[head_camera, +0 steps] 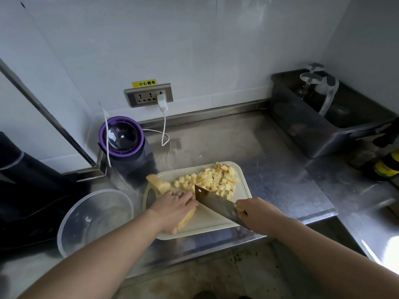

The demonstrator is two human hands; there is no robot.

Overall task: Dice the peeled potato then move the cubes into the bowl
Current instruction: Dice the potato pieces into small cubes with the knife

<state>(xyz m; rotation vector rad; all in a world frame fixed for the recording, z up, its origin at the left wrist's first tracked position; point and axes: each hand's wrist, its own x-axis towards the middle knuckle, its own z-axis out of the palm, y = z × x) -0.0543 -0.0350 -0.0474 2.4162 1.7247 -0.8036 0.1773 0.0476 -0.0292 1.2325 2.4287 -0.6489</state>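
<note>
While the cleaver [216, 203] cuts: its blade slants across the near half of the cutting board [207, 221], flat against the left fingers.
Left hand [176, 209]: fingers curled over a potato piece [186, 219], holding it down at the board's near left corner.
Right hand [257, 214]: closed round the cleaver's handle, over the board's near right edge.
Cubes [213, 180]: heaped toward the board's far right corner.
Second potato piece [158, 183]: at the far left corner, overhanging the edge.
Bowl [71, 219]: clear, on the counter [269, 169], just left of the board.
Purple appliance [122, 139]: near the counter's back edge, behind the board.
</note>
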